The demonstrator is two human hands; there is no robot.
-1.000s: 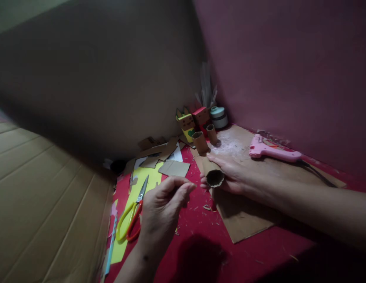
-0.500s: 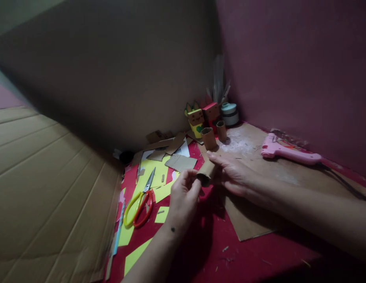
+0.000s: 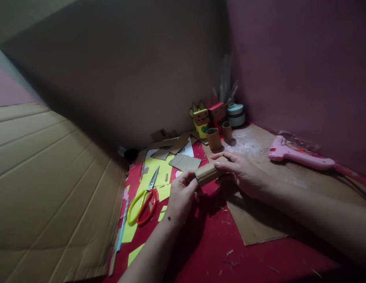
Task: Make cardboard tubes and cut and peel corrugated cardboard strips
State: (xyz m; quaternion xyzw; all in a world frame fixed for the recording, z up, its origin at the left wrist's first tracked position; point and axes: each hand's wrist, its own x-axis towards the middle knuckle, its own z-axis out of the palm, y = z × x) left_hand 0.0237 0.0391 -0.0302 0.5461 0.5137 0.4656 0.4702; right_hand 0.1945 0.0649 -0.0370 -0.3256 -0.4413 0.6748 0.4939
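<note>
Above the red surface (image 3: 210, 243), a cardboard tube (image 3: 210, 173) is held on a slant, with its lower end toward the left. The left hand (image 3: 183, 194) grips this lower end between thumb and fingers, while the right hand (image 3: 243, 173) is closed around the other end. Behind it, a wider tube (image 3: 214, 140) and a thinner tube (image 3: 227, 133) stand upright, near a yellow figure (image 3: 202, 125). On the right, a pink glue gun (image 3: 299, 155) lies upon a brown sheet (image 3: 256, 226). On the left, the scissors (image 3: 153, 194) lie partly over yellow paper (image 3: 129, 232).
</note>
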